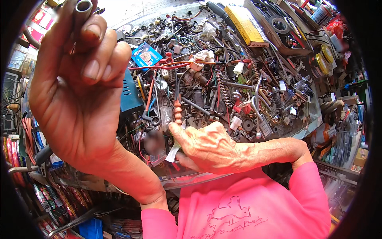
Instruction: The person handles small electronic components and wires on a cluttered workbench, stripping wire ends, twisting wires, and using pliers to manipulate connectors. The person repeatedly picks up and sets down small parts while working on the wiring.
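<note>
Metal tube (81,15) pinched between thumb and fingers of the raised left hand (81,89), upper left in view.
Its round open mouth faces the viewer; its foreshortened long axis runs back down into the grip. Below, the right hand (209,147) has a fingertip at an orange handle (177,111) pointing away from the person; I cannot tell whether it grips.

Table (311,126) under jumbled metal parts (197,96)
</note>
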Action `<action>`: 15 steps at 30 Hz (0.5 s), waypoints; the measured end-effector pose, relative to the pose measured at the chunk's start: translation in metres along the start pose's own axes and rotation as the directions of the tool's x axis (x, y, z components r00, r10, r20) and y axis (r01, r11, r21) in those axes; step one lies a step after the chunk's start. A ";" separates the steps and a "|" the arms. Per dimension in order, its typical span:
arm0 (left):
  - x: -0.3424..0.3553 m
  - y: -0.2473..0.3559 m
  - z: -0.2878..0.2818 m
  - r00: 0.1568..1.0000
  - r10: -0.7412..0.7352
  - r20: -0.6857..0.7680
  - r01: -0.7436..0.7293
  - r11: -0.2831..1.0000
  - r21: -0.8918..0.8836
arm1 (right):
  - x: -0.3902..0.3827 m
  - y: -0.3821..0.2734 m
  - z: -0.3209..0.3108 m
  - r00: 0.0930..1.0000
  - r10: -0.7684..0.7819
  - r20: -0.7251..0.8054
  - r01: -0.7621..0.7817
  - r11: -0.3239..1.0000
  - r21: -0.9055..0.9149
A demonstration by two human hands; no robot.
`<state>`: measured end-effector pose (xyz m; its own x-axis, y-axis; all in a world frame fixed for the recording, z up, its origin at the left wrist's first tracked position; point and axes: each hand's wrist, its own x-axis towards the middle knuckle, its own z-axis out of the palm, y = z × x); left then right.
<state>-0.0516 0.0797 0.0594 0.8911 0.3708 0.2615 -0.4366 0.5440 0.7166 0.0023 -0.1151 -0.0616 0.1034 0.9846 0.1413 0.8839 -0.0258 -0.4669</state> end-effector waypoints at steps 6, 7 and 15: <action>-0.004 0.006 -0.002 0.999 0.032 -0.004 -0.032 0.999 -0.004 | 0.000 0.012 -0.016 0.986 0.167 -0.022 -0.153 0.941 0.303; -0.006 0.008 -0.002 0.999 0.042 -0.008 -0.042 0.999 -0.004 | 0.001 0.014 -0.020 0.981 0.186 -0.058 -0.154 0.921 0.358; -0.006 0.009 0.003 0.999 0.029 0.022 -0.028 0.999 -0.021 | 0.048 0.045 -0.039 0.905 0.352 -0.240 -0.231 0.879 0.418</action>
<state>-0.0611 0.0802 0.0663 0.8808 0.3693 0.2965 -0.4642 0.5489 0.6952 0.0651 -0.0754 -0.0416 0.5141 0.8401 0.1731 0.5621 -0.1775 -0.8078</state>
